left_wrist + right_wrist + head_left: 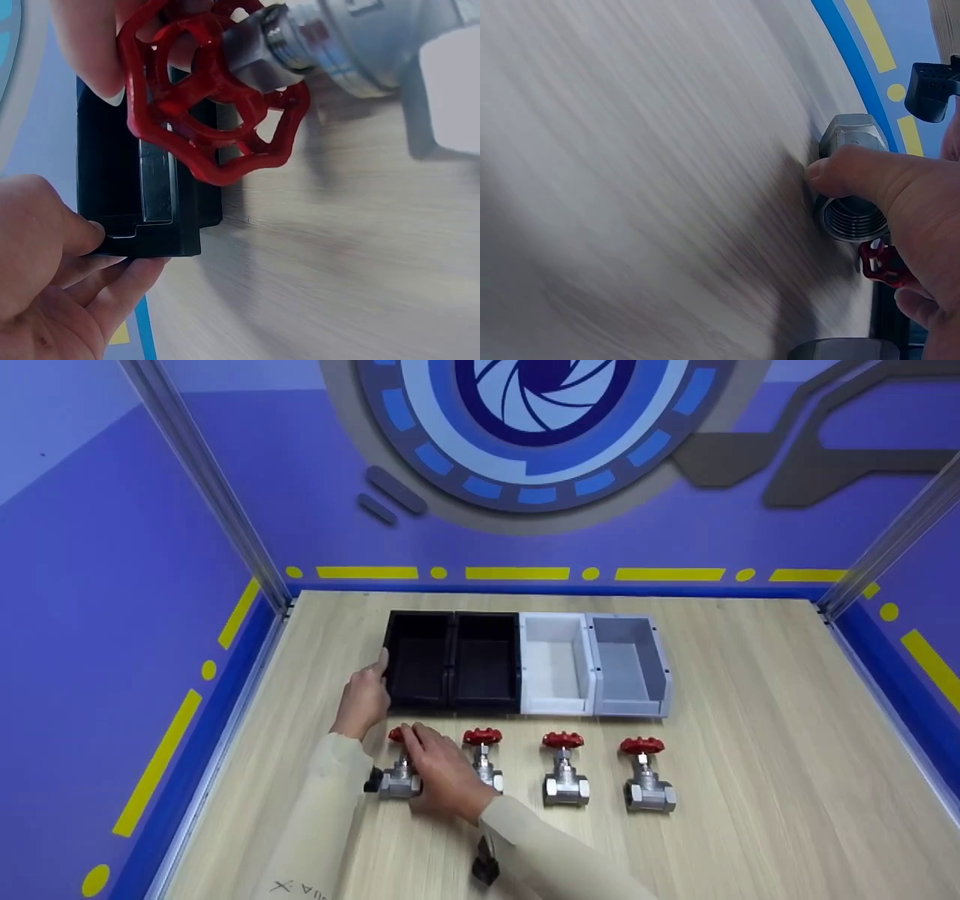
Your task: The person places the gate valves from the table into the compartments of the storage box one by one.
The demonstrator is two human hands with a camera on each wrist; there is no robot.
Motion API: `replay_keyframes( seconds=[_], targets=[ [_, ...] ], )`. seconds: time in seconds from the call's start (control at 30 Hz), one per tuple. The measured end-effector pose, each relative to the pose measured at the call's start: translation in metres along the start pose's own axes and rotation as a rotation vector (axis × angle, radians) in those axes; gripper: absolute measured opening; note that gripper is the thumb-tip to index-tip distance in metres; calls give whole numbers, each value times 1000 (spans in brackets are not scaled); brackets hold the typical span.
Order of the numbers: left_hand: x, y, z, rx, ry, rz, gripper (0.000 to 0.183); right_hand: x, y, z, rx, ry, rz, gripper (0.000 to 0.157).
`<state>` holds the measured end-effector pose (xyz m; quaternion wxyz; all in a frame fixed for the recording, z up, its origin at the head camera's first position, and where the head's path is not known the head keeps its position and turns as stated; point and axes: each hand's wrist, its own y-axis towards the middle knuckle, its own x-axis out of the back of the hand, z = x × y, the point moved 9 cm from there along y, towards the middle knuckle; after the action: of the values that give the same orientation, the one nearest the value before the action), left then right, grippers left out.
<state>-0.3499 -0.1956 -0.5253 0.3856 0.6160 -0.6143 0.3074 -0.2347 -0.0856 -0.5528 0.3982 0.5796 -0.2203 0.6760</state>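
Note:
My left hand [363, 699] is at the left side of the leftmost black bin [418, 660]. In the left wrist view its thumb lies on the bin's rim while the fingers press from outside, pinching the wall. My right hand [444, 771] grips the leftmost valve [399, 786], a silver metal body with a red handwheel [217, 112]. In the right wrist view the thumb lies across the valve's body [855, 217], beside its threaded opening. Fingers of that hand are at the handwheel and partly cover it.
Right of the first bin stand another black bin [486, 660], a white bin [555, 660] and a grey bin [626, 664], side by side. Three more red-wheeled valves, including the middle one [565, 780] and the far right one [649, 787], stand before them. Printed walls enclose the table [765, 735].

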Motion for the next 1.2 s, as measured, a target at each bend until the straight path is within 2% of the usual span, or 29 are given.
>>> replay_keyframes(
  seconds=[0.27,0.67,0.87,1.2],
  targets=[
    [0,0,1,-5,2,-6,55,-2,-1,-2,-5,34,-9,116],
    [-2,1,3,15,6,15,55,-2,-2,-6,-27,105,22,117],
    [-1,0,1,-8,-8,3,54,-1,-2,-11,-60,143,22,113],
    [0,2,2,0,-4,-13,54,1,-3,-15,-53,183,22,113]
  ],
)
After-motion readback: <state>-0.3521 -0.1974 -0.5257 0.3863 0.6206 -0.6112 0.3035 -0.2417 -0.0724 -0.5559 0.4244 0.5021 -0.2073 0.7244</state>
